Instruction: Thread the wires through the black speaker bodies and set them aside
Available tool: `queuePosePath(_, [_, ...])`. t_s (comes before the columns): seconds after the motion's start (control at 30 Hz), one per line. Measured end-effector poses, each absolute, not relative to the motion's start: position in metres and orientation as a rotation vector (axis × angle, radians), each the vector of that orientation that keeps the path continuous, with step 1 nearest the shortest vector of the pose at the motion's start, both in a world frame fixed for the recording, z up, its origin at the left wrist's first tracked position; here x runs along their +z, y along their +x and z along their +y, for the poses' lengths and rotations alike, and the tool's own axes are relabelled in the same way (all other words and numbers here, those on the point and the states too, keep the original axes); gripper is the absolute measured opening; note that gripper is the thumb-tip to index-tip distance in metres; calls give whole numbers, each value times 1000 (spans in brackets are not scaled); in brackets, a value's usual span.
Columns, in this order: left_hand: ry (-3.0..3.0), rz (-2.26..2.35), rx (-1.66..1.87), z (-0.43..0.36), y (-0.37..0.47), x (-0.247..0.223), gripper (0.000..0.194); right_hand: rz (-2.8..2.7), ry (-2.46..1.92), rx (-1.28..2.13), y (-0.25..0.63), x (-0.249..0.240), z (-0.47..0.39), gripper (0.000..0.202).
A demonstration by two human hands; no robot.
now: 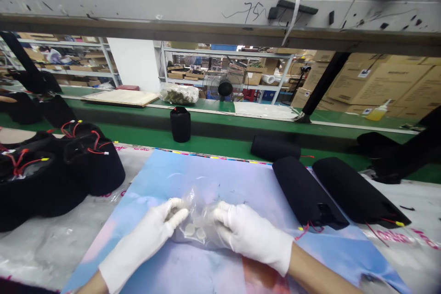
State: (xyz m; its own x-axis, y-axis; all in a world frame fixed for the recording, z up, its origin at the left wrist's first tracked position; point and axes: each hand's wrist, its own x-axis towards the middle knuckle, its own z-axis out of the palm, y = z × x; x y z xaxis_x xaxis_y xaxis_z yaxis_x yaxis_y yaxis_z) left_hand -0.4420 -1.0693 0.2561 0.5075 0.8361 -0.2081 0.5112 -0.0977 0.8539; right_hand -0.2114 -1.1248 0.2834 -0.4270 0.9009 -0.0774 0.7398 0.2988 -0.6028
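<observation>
Both of my hands wear white gloves and grip a clear plastic bag [193, 243] over the blue and pink printed sheet [165, 179]. Inside the bag lie several small white round pieces [195, 230]. My left hand [158, 225] pinches the bag's left side between thumb and fingers. On the opposite side, my right hand [244, 232] has its fingers curled around the plastic. To the right of my right hand rest two black fabric-covered cylinders [306, 193] with short red wires at their near ends.
At left stand several black cylinders [93, 161] with red wires sticking up. Behind the sheet, a green conveyor belt [220, 131] carries one upright black cylinder [180, 124] and one lying down [275, 147]. A shelf beam [193, 9] crosses overhead. Further back is a fan [225, 87].
</observation>
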Motion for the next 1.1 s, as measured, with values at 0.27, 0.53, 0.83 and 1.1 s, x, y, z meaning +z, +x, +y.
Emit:
queuePosePath(0.27, [1752, 1110, 413, -1069, -443, 253, 25, -2411, -1388, 883, -207, 278, -1122, 35])
queuePosePath(0.53, [1688, 1143, 423, -1069, -444, 252, 30, -2152, -1420, 917, -204, 269, -1120, 30])
queuePosePath(0.83, [1751, 1303, 472, -1068, -453, 252, 39, -2102, -1524, 1015, -217, 262, -1103, 8])
queuePosePath(1.1, [2812, 1102, 924, -1092, -452, 222, 37, -1955, -1424, 1229, -220, 284, -1102, 12])
